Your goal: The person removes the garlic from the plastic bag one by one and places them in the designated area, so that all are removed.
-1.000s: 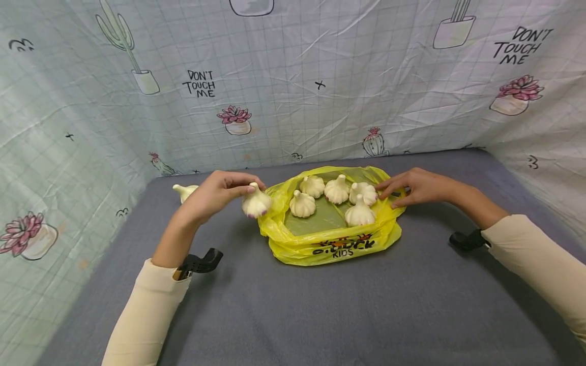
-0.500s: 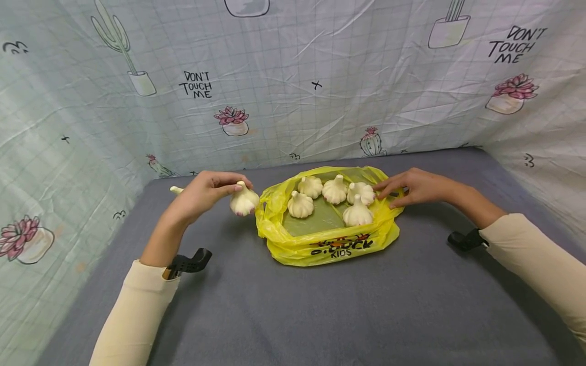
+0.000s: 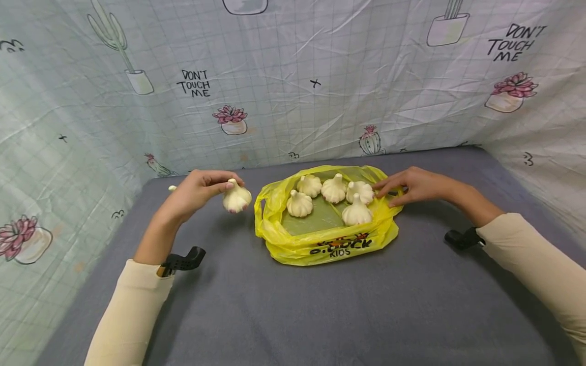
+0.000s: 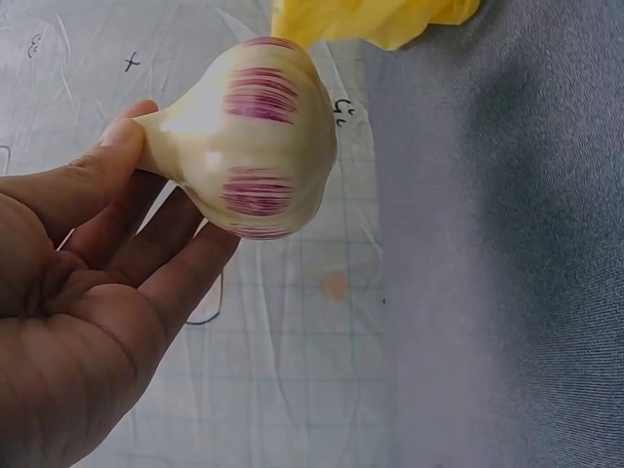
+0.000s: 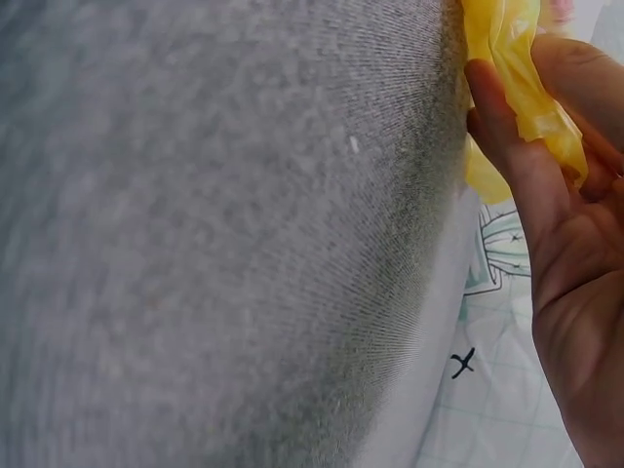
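Observation:
My left hand (image 3: 194, 192) pinches a garlic bulb (image 3: 237, 197) by its stem, raised over the table just left of the yellow plastic bag (image 3: 339, 249). Close up in the left wrist view, that garlic bulb (image 4: 253, 146) is cream with purple streaks, thumb and fingers about its neck. Inside the open-mouthed bag sit several more garlic bulbs (image 3: 299, 204). At the bag's right side, my right hand (image 3: 418, 184) holds the rim. The right wrist view shows the yellow plastic (image 5: 522, 78) between its thumb and fingers.
Behind my left hand, the stem tip of another garlic bulb (image 3: 172, 188) peeks out, the rest hidden. Grey cloth covers the table (image 3: 293, 310). A printed curtain (image 3: 284, 91) hangs at the back and along both sides.
My left hand has carried the garlic bulb leftward, away from the bag's left rim. The other bulb at the far left has become mostly covered by that hand. My right hand stays on the bag.

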Available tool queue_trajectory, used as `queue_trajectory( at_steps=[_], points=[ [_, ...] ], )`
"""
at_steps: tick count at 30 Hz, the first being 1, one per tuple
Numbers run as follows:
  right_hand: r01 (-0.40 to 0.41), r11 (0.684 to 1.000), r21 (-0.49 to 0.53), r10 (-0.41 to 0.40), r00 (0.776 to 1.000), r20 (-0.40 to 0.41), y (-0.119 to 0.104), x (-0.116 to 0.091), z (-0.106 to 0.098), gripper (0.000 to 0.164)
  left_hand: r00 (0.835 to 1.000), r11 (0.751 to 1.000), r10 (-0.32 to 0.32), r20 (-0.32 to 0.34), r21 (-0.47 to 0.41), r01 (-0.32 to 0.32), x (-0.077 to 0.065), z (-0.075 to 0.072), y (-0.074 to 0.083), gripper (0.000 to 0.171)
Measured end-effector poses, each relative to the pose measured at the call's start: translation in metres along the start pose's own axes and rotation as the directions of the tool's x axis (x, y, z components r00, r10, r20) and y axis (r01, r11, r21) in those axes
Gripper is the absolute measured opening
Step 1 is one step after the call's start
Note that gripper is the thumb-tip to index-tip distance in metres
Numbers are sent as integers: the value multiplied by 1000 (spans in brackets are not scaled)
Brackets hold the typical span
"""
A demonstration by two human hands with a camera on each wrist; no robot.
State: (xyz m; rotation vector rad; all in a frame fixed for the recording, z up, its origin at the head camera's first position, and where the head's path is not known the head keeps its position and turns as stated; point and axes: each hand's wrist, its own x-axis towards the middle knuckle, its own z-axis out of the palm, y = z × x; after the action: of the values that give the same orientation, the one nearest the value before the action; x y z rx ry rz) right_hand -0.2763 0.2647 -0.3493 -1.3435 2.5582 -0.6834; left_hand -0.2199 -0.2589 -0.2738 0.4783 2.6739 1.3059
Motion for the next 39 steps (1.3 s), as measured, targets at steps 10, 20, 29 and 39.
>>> queue_trajectory(
  at_steps=[10,20,29,39],
  points=[
    [-97,993,63,97,995,4,3,1,1,30,998,998,60,-2,4,-60,10,-6,-13,26],
    [-122,989,80,121,993,12,4,2,3,31,998,997,67,2,38,-67,17,-20,-34,31],
    [-153,987,53,151,988,33,3,4,2,31,999,999,36,15,7,-36,20,-27,-55,31],
    [-153,985,75,146,985,90,1,4,-3,33,1000,1000,9,5,15,-9,20,-35,-67,33]
  ],
)
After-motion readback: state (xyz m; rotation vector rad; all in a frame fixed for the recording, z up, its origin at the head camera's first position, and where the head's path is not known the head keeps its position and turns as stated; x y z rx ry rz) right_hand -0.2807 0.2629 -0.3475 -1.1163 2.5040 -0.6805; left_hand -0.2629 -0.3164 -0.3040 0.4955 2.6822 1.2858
